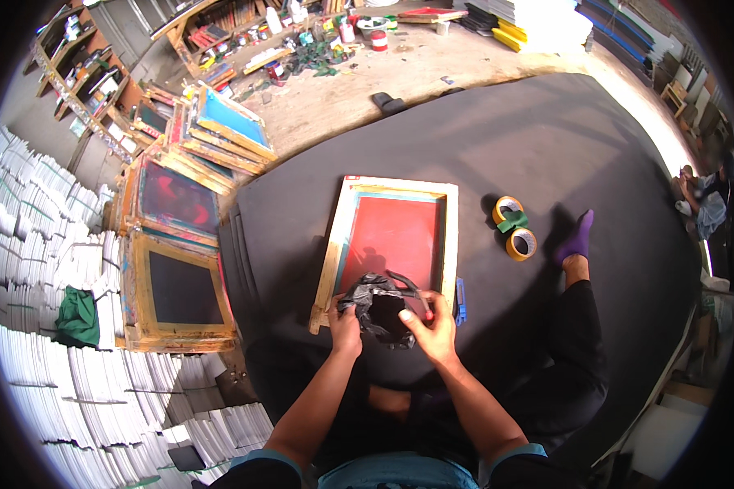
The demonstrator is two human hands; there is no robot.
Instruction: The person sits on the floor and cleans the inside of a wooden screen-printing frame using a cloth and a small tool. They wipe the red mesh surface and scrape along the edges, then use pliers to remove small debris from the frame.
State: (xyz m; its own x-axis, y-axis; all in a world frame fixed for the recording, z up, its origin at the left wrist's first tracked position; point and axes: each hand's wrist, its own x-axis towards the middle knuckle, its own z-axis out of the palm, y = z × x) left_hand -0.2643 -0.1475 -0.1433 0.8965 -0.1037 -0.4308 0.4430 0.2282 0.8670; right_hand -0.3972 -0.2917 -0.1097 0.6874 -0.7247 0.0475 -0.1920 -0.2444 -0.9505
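Observation:
A crumpled black plastic bag [370,288] is held between my two hands above the near end of a screen-printing frame [329,273]. The bag's dark mouth faces up, and its contents cannot be made out. My left hand [347,331] pinches the left edge of the bag. On the opposite edge, my right hand [435,332] has its thumb pressed on the plastic, and a small red tip shows by its fingers. Red mesh [393,236] fills the light wooden frame, which lies flat. A blue plastic object [462,301] sits beside the frame's right side.
Two tape rolls [521,244] and a green scrap [512,221] lie on the dark mat [302,196], near my purple-socked foot [577,238]. Stacked screens [179,281] and white paper piles [65,383] stand at left. Another person [704,200] sits far right.

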